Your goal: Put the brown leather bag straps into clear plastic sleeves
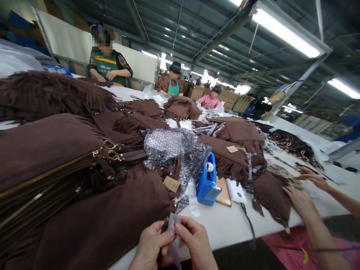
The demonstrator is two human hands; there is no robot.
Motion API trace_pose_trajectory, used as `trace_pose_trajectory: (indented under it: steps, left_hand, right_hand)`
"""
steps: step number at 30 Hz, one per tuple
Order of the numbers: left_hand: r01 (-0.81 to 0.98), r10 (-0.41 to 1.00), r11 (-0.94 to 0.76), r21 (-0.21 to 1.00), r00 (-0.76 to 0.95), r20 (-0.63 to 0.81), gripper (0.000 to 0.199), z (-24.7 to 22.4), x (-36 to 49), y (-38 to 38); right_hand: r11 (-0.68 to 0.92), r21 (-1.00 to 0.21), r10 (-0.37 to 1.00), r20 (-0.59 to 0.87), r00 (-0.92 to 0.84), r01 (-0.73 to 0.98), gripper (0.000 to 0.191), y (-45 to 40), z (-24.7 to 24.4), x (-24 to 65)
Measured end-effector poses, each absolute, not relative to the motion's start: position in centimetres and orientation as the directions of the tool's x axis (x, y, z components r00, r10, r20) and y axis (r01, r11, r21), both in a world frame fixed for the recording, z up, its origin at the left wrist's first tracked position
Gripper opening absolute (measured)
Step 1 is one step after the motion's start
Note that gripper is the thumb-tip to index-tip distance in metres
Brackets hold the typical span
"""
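My left hand and my right hand meet at the bottom centre, by the table's near edge. Between their thumbs and fingers both pinch a thin, whitish translucent strip, which hangs down. Something dark, partly hidden by my left fingers, lies behind the strip. Just beyond my hands is a large brown suede bag with a tan paper tag. A blue tape dispenser stands on the table, ahead and to the right.
Stacked brown fringed bags fill the left. Patterned plastic wrap, a gold phone and a white device with a cable lie ahead. At right, another person's hands touch a small brown bag. Three people work across the table.
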State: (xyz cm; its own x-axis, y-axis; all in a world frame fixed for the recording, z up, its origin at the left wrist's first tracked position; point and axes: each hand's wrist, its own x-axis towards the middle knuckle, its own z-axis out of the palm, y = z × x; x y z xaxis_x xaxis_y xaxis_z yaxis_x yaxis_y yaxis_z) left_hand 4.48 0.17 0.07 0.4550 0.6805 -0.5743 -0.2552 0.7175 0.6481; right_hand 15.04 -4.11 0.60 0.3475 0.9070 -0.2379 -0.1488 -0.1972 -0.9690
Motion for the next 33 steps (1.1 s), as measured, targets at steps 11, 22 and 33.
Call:
trace_pose_trajectory:
  steps: [11, 22, 33]
  left_hand:
    - [-0.292, 0.703, 0.7, 0.651, 0.439, -0.56, 0.042, -0.5, 4.3, 0.1]
    - [-0.25, 0.672, 0.724, 0.643, 0.464, -0.577, 0.047, 0.2, 4.0, -0.1]
    - [0.03, 0.419, 0.821, 0.57, 0.646, -0.638, 0.042, 1.0, 2.1, -0.7]
  right_hand:
    - [-0.108, -0.863, 0.855, -0.334, 0.397, -0.493, 0.031, -3.7, -0.2, 13.5]
    - [-0.177, -0.94, 0.854, -0.295, 0.429, -0.293, 0.033, -5.4, -0.8, 14.3]
    - [-0.301, -0.911, 0.887, -0.16, 0.432, 0.281, 0.031, -9.3, 0.9, 17.0]
